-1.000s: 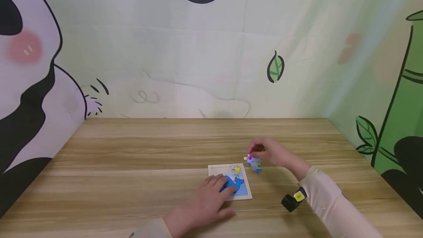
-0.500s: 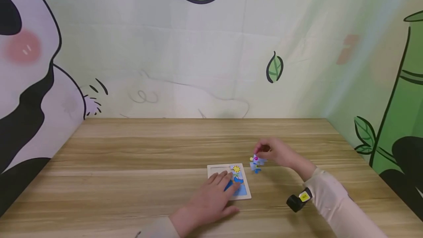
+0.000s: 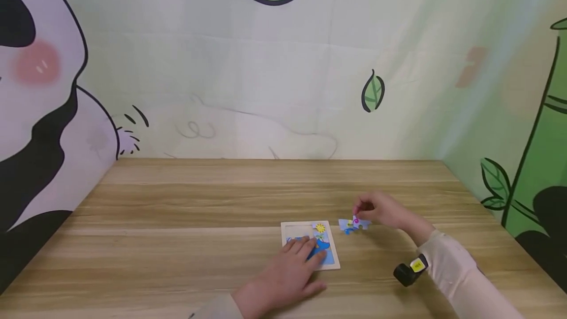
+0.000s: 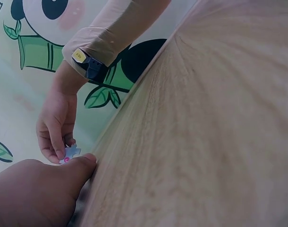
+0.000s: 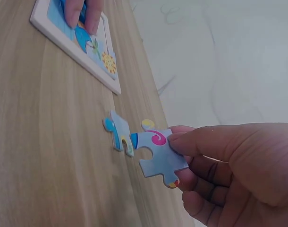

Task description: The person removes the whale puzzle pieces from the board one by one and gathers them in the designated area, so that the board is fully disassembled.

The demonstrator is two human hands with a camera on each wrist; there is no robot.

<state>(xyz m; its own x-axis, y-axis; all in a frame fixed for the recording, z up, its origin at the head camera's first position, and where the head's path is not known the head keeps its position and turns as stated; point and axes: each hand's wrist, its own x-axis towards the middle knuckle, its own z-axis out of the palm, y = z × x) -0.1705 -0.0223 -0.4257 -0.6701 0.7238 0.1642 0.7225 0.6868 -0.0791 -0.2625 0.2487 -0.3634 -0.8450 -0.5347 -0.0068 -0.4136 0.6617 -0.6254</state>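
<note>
My right hand [image 3: 384, 210] pinches a light blue puzzle piece with a pink swirl [image 5: 164, 150] between thumb and fingers, tilted above the table. Just beyond it, another light blue piece [image 5: 119, 132] lies on the wood. My left hand [image 3: 288, 272] rests with spread fingers on the puzzle in a white-edged square frame [image 3: 335, 259]. Inside the frame show a sun piece [image 3: 320, 229] and blue whale parts; its upper left part is a bare recess. In the left wrist view my left hand [image 4: 38, 194] hides the frame.
The wooden table [image 3: 177, 260] runs back to a wall cloth [image 3: 199, 63] printed with a panda and leaves. A black wrist device with a yellow label [image 3: 411, 270] is on my right wrist.
My right hand has moved right and slightly lower with the swirl piece, which has turned. My left hand has shifted slightly right, still on the puzzle.
</note>
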